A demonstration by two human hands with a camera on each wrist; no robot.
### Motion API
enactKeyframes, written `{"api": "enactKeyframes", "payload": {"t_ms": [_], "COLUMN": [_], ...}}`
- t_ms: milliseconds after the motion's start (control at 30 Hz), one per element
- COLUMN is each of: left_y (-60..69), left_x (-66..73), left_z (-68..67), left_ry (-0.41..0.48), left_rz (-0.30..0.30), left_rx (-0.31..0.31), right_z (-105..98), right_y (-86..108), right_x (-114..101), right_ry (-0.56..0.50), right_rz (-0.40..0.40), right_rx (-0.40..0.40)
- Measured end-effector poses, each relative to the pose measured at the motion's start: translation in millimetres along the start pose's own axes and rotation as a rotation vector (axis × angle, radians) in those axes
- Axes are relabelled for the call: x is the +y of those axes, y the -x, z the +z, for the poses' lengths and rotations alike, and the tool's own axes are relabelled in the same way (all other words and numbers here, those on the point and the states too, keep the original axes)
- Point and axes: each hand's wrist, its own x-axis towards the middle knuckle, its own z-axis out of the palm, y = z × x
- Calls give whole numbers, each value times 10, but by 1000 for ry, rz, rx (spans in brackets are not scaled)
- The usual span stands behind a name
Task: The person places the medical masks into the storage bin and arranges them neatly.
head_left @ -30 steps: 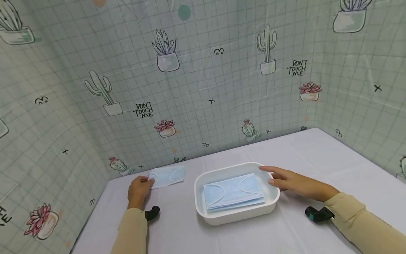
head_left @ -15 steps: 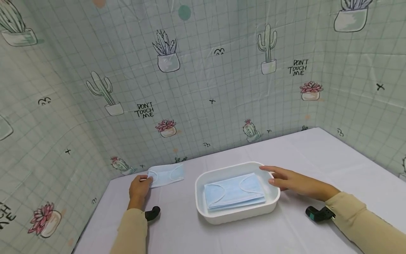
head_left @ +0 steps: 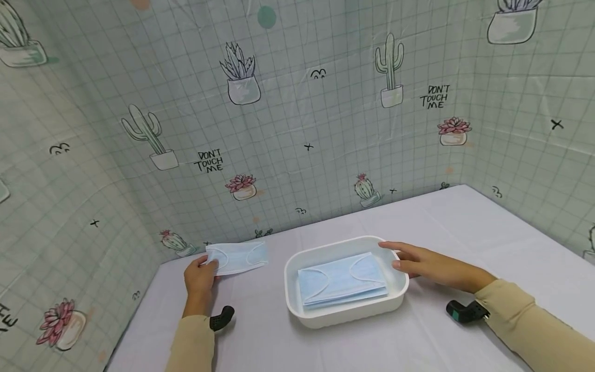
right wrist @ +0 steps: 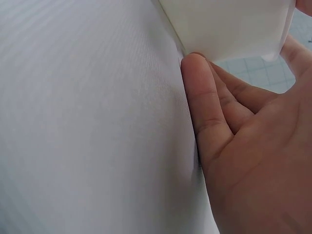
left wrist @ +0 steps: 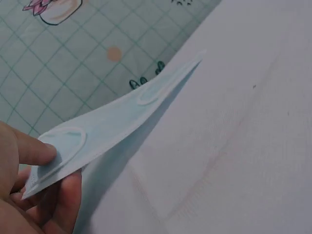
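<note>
A light blue face mask (head_left: pixel 239 258) hangs by its left end from my left hand (head_left: pixel 199 279), raised at that end above the table. In the left wrist view, the thumb (left wrist: pixel 39 150) presses on the mask (left wrist: pixel 105 122) near its ear loop, with fingers underneath. A white plastic tray (head_left: pixel 346 318) holds a small stack of blue face masks (head_left: pixel 341 279), ear loops showing on top. At the tray's right end rests my right hand (head_left: pixel 432 266), two fingertips on the rim. The right wrist view shows its other fingers loosely bent low beside the tray wall (right wrist: pixel 229 29).
A white cloth covers the table (head_left: pixel 260 330). Behind and at both sides hangs a grid-patterned curtain (head_left: pixel 288 129) printed with cacti, close to the table's back edge and the lifted mask. A black wrist device (head_left: pixel 222 318) juts from the left sleeve.
My left hand has lifted the mask's left end off the table and shifted slightly left with it. The right hand and tray have stayed in place.
</note>
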Motion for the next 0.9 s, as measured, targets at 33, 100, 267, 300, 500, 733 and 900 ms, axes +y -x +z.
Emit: {"api": "enactKeyframes", "payload": {"t_ms": [33,100,267,300,500,733,900], "left_y": [1,2,32,41,75,80,81], "left_x": [7,21,11,5,14,38,27], "left_z": [3,9,-5,-8,-3,-64,-53], "left_ry": [31,80,123,130,215,354,376], "left_rz": [-12,-25,-28,-36,-53,-93,-123], "left_rx": [-13,-51,-114,-121,-199,-281,-303], "right_z": [-6,-12,-6,-5,-24,-2,1], "right_y": [6,19,22,21,25,14,13], "right_x": [-3,-7,-14,-14,-10,-13,-6], "right_ry": [2,4,-9,-7,3,-8,-6], "right_rz": [-6,-17,-12,-11,-2,-6,-2], "right_rx": [2,7,-1,-3,8,-6,-6]}}
